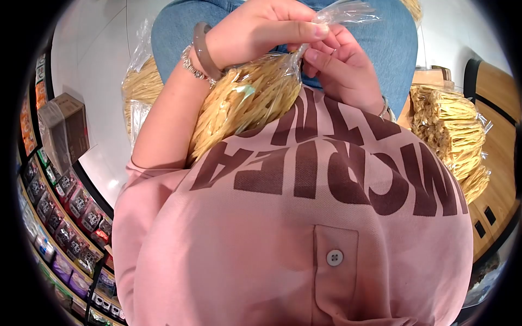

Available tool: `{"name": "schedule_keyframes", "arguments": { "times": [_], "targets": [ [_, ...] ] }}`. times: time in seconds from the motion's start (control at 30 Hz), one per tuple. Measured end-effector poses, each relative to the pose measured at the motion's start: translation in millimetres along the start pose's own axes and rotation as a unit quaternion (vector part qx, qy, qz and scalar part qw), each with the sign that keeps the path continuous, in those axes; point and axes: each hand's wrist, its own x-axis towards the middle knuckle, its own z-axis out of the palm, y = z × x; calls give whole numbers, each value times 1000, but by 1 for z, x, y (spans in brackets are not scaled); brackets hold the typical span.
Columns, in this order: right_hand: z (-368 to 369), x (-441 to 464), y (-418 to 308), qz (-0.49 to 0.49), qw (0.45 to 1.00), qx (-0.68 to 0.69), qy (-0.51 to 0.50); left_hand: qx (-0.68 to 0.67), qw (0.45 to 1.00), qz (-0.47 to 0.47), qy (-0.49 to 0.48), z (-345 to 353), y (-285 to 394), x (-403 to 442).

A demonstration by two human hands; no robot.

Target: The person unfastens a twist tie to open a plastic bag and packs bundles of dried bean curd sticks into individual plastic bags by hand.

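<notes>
A clear plastic bag of dried yellow sticks (pixel 247 95), which look like bean curd sticks, lies slanted across my lap against my shirt. Its gathered plastic neck runs up between my two hands. My left hand (pixel 266 30), with a bangle and a bracelet at the wrist, pinches the neck near its loose top end (pixel 350 12). Just below, my right hand (pixel 345 70) has thumb and fingers closed on the same twisted plastic. Some of the right fingers are hidden behind the neck.
More bags of yellow sticks (pixel 454 127) are piled on the right beside a wooden surface (pixel 495 89). Another bag (pixel 142 87) rests at my left leg. A brown carton (pixel 64 130) stands on the floor at left, near shelves of packaged goods (pixel 65 217).
</notes>
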Motion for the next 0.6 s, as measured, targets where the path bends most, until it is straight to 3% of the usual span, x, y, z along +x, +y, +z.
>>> {"name": "schedule_keyframes", "arguments": {
  "times": [0.07, 0.27, 0.47, 0.6],
  "targets": [
    [2, -1, -1, 8, 1000, 11, 8, 27, 1000, -6, -6, -1, 6, -1],
    [-6, 0, -1, 67, 996, 62, -22, -70, 997, -11, -4, 4, -1, -2],
    [-9, -5, -5, 54, 989, 136, -10, -40, 999, -20, 18, 5, 1, -3],
    [-8, -12, -12, 57, 992, 108, 22, -17, 999, -29, 20, 2, 3, -3]
  ]
}}
